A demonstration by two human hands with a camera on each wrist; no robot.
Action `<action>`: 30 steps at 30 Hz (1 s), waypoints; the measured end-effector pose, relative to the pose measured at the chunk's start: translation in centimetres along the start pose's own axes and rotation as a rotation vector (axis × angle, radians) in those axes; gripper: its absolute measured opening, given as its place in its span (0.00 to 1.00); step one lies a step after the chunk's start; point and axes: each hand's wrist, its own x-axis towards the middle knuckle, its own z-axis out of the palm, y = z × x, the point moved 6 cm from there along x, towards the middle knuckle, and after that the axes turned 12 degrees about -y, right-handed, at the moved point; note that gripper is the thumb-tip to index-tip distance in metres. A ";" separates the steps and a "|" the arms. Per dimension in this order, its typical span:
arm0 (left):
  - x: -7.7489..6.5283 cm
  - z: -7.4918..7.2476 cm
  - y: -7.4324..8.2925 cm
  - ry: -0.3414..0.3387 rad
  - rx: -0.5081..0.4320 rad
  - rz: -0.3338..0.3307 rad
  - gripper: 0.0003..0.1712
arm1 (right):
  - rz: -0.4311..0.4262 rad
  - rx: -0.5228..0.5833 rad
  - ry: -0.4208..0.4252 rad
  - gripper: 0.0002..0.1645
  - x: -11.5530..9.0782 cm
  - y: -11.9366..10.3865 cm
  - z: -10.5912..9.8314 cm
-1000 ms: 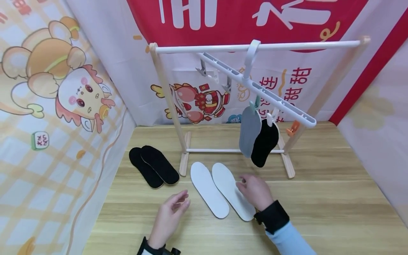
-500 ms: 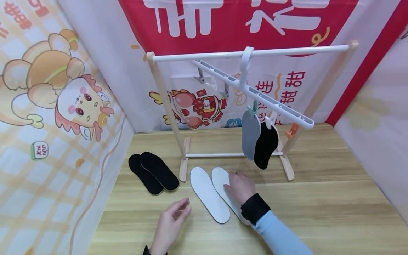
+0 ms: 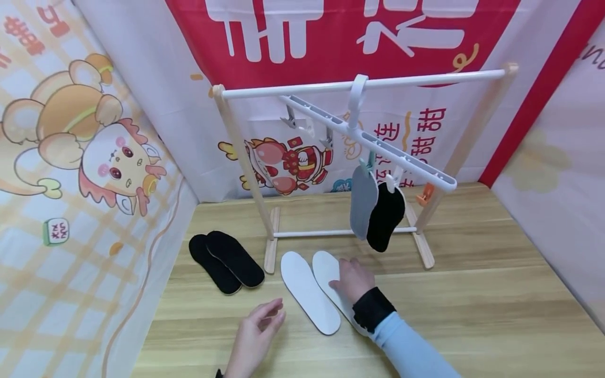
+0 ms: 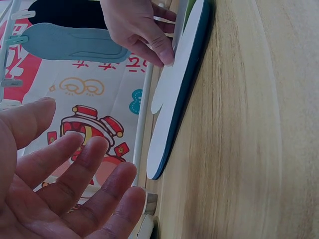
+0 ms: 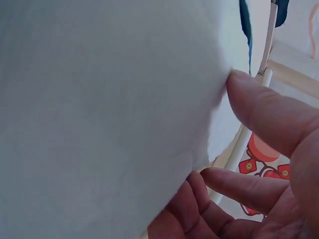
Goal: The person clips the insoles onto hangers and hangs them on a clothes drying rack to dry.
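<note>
Head view: two white insoles lie side by side on a pale wood bench (image 3: 482,310), a narrow gap between them. The right hand (image 3: 353,281) straddles the upper half of the right white insole (image 3: 325,269), thumb at its left edge, the other fingers over its right edge. The left hand (image 3: 254,336) hovers just left of the lower half of the left white insole (image 3: 309,294), its fingers loosely bent and holding nothing. Farther left, near the bench's left edge, two black insoles (image 3: 235,258) overlap. Behind, a rack (image 3: 246,168) carries a white hanger (image 3: 402,155); a grey insole (image 3: 364,202) and a hanging black insole (image 3: 386,218) dangle from it, just beyond the right hand. Bench surface stretches rightward from the right forearm to the wall cloth.

Left wrist view: the left hand's fingers are spread wide, touching nothing. The left white insole shows a dark blue side along the bench; behind it, the right hand's thumb meets the right white insole.

Right wrist view: the right white insole fills much of the frame. The thumb presses one edge while curled fingers grip another, spaced apart across its width. Whether it is raised from the bench, I cannot tell.
</note>
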 end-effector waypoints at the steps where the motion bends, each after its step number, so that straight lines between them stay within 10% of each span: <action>1: 0.0 0.1 0.0 -0.001 -0.002 -0.005 0.23 | -0.004 0.010 0.000 0.31 0.0 0.0 0.0; 18: -0.1 0.3 0.2 -0.004 -0.003 -0.015 0.22 | -0.081 0.403 -0.041 0.19 -2.1 1.1 -1.5; 30: 0.0 0.7 0.9 -0.007 0.009 0.012 0.21 | -0.104 0.359 -0.017 0.18 -6.5 5.1 -4.0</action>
